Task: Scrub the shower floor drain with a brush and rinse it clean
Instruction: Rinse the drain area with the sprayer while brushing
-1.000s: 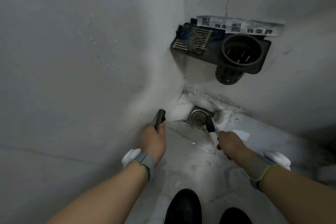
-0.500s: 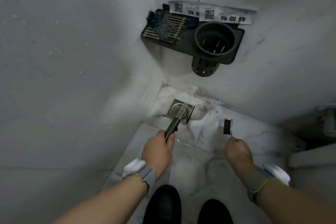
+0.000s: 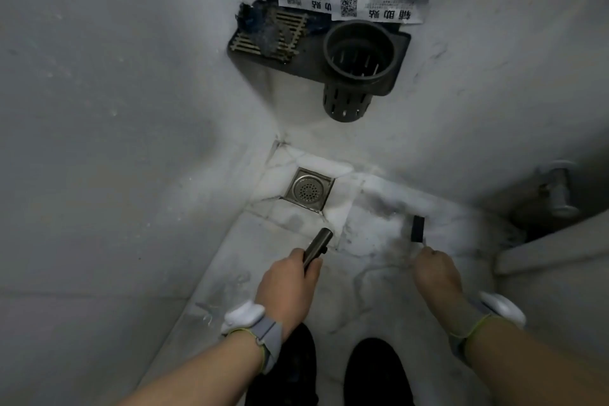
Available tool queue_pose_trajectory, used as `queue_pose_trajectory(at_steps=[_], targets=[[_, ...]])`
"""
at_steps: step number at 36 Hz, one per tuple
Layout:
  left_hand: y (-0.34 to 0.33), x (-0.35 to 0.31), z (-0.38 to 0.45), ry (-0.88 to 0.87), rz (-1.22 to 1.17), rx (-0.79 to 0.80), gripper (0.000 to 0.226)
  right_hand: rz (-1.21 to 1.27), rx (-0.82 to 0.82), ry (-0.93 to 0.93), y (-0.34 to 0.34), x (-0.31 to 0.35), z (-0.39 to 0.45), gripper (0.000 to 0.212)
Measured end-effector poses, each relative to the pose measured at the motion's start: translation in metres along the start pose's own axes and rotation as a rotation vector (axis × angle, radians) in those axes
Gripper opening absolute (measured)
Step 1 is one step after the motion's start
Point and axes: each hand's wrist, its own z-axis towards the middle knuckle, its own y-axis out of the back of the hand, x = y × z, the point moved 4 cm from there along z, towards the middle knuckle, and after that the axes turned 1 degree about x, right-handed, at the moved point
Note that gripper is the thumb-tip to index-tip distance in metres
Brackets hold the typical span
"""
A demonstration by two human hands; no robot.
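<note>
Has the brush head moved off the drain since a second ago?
Yes. The brush head, held by the right hand, has shifted right, away from the floor drain, and now sits clear of it.

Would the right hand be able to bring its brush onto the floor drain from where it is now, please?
Probably yes: only bare wet floor lies between the brush in the right hand and the floor drain.

A floor drain [image 3: 308, 189] sits in the shower corner at twelve o'clock. A wall rack [image 3: 316, 53] hangs above it. A sprayer [image 3: 317, 243] lies at six o'clock of the drain, a brush [image 3: 417, 228] at four o'clock.
</note>
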Motion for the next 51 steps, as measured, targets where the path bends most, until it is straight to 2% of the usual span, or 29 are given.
queue_pose_trajectory(at_steps=[1, 2, 3, 4, 5, 6, 8, 10, 13, 15, 17, 19, 21, 23, 25, 27, 28, 30, 31, 33, 38, 43, 51], targets=[[-0.001, 0.001, 0.000, 0.016, 0.001, 0.003, 0.037, -0.036, -0.028, 0.001, 0.002, -0.002, -0.001, 0.023], [-0.004, 0.002, 0.000, 0.028, 0.005, 0.010, 0.037, -0.044, 0.043, -0.042, 0.001, -0.004, -0.003, 0.031], [-0.003, 0.004, -0.002, 0.038, 0.010, 0.013, 0.037, -0.085, 0.005, -0.106, 0.009, 0.001, -0.005, 0.032], [-0.005, 0.005, -0.003, 0.047, 0.013, 0.026, 0.038, -0.103, -0.030, -0.135, 0.010, -0.006, -0.004, 0.028], [-0.009, 0.006, -0.003, 0.051, 0.009, 0.041, 0.038, -0.068, 0.027, -0.212, 0.011, -0.015, -0.001, 0.026], [-0.007, 0.009, -0.006, 0.060, -0.002, 0.046, 0.038, -0.005, 0.016, -0.284, 0.014, -0.015, -0.002, 0.025], [-0.011, 0.012, -0.005, 0.060, -0.024, 0.070, 0.037, 0.060, -0.172, -0.304, 0.023, -0.023, 0.005, 0.015], [-0.011, 0.020, -0.007, 0.062, -0.033, 0.078, 0.035, 0.089, -0.245, -0.331, 0.033, -0.029, 0.008, 0.004], [-0.017, 0.035, -0.008, 0.093, -0.023, 0.106, 0.033, 0.053, -0.119, -0.528, 0.027, -0.046, 0.006, 0.025], [-0.022, 0.044, -0.010, 0.100, -0.009, 0.117, 0.034, 0.011, -0.111, -0.577, 0.010, -0.042, 0.007, 0.038], [-0.028, 0.051, -0.014, 0.095, 0.006, 0.128, 0.033, -0.053, -0.129, -0.572, -0.016, -0.025, 0.012, 0.052], [-0.029, 0.053, -0.017, 0.075, 0.021, 0.136, 0.032, -0.056, -0.074, -0.530, -0.036, 0.005, 0.013, 0.055], [-0.031, 0.056, -0.018, 0.067, 0.018, 0.135, 0.032, -0.085, 0.005, -0.368, -0.056, 0.031, 0.019, 0.054], [-0.029, 0.057, -0.017, 0.067, 0.029, 0.131, 0.033, -0.154, 0.065, -0.125, -0.064, 0.057, 0.024, 0.056], [-0.028, 0.056, -0.017, 0.053, 0.047, 0.136, 0.033, -0.178, 0.215, 0.071, -0.071, 0.081, 0.028, 0.058], [-0.027, 0.053, -0.016, 0.029, 0.058, 0.144, 0.031, -0.152, 0.353, 0.179, -0.072, 0.095, 0.027, 0.058], [-0.028, 0.051, -0.014, 0.012, 0.059, 0.147, 0.031, -0.151, 0.322, 0.222, -0.070, 0.098, 0.028, 0.058], [-0.029, 0.048, -0.010, -0.021, 0.070, 0.152, 0.029, -0.118, 0.120, 0.265, -0.065, 0.094, 0.031, 0.057], [-0.029, 0.045, -0.005, -0.046, 0.081, 0.158, 0.028, -0.083, 0.035, 0.245, -0.059, 0.088, 0.035, 0.057], [-0.034, 0.042, -0.004, -0.088, 0.104, 0.189, 0.027, -0.044, -0.034, 0.150, -0.052, 0.066, 0.039, 0.056], [-0.052, 0.027, -0.009, -0.209, 0.199, 0.304, 0.037, -0.036, -0.033, -0.108, -0.029, 0.022, 0.044, 0.056], [-0.081, -0.013, -0.015, -0.382, 0.261, 0.436, 0.041, -0.011, -0.051, -0.199, -0.015, 0.010, 0.045, 0.054], [-0.088, -0.013, -0.005, -0.240, 0.238, 0.409, 0.042, 0.136, -0.032, -0.194, -0.023, 0.016, 0.038, 0.023]])
